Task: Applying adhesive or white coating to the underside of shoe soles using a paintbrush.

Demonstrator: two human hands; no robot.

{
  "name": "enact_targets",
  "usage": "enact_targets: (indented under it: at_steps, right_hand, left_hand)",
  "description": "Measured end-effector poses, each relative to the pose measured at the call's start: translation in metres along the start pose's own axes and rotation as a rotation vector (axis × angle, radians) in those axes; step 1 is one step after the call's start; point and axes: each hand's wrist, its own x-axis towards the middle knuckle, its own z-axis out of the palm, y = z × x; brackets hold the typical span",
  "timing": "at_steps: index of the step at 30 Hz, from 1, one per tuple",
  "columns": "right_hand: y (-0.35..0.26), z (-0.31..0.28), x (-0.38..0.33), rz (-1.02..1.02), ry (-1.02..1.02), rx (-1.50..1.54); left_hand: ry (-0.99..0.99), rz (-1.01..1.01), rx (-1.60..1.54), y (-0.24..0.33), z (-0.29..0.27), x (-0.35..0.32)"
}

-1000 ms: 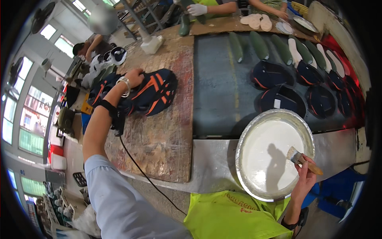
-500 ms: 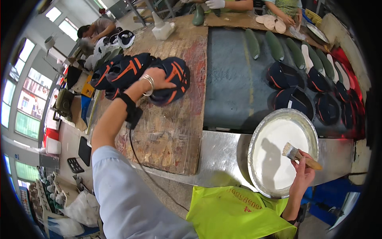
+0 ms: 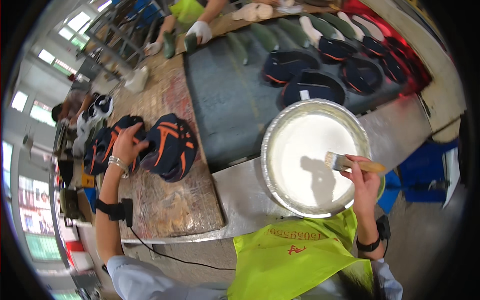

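Note:
Over the wooden board, my left hand (image 3: 127, 145) has its fingers curled onto a navy shoe upper (image 3: 103, 147) with orange stripes, at the left end of a group of them. Just right of that hand, a second striped upper (image 3: 171, 145) lies on the board. Pinched in my right hand (image 3: 365, 181) is a flat paintbrush (image 3: 345, 162) with a wooden handle. Its pale bristles hang over a round metal basin (image 3: 268, 182) of white liquid and cast a shadow on it. Part of the gripped upper is hidden under my fingers.
Navy uppers (image 3: 312, 90) and green soles (image 3: 264, 36) lie in rows on a dark conveyor belt (image 3: 220, 110). A white plastic bottle (image 3: 136, 80) stands at the board's far end. Across the table, a co-worker's gloved hand (image 3: 200, 31) holds a green piece. A cable (image 3: 175, 261) trails from my left wrist.
The head view has shifted right. My left hand has moved from the right-hand upper to the uppers on its left. My right hand still holds the brush over the basin.

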Motion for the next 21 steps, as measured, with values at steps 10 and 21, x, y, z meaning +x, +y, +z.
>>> enact_targets:
  at_steps: [10,21]
  right_hand:
    - [-0.004,-0.004,-0.010,-0.061,-0.148,0.140]
    - [-0.010,-0.026,-0.027,-0.056,-0.221,0.081]
  left_hand:
    - [-0.142,-0.389,0.184,-0.051,0.035,-0.013]
    - [0.588,0.023,0.091,0.123,-0.020,-0.283]
